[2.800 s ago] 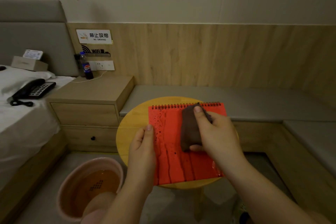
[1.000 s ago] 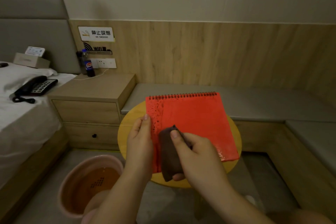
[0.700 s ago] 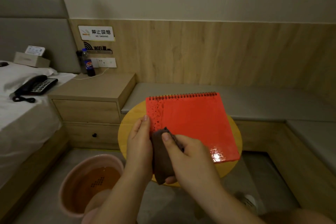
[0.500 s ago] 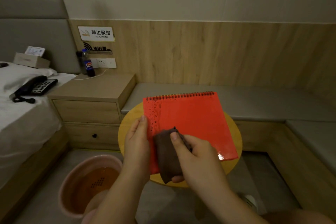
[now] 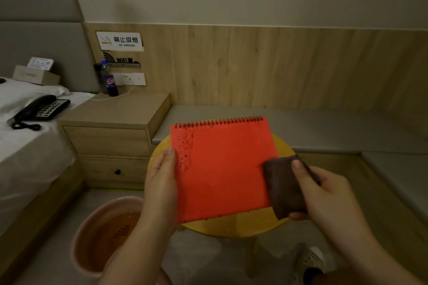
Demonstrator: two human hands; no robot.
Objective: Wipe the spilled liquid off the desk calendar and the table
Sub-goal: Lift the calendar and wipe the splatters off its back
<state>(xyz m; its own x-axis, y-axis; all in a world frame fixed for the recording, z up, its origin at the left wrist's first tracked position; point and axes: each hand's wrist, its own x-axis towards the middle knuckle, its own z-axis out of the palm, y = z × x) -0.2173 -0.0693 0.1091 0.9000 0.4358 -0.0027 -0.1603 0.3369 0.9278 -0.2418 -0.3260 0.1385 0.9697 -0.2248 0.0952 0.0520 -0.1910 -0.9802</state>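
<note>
Red desk calendar held tilted above the round yellow table, spiral binding on the far edge, face toward the camera, long axis running left-right with the right end angled slightly up. Dark droplets cluster along its upper-left strip (rest of the face looks wiped, though dim light makes that hard to confirm). Left hand clamps the calendar's left edge, thumb on the front, other fingers hidden behind. Right hand pinches a folded dark brown cloth, thumb on top, fingers curled under; cloth overlaps the calendar's lower-right edge. Pink basin on the floor lower left, holding brownish liquid. Cola bottle upright on the wooden nightstand, dark liquid inside. Telephone on the bed.
</note>
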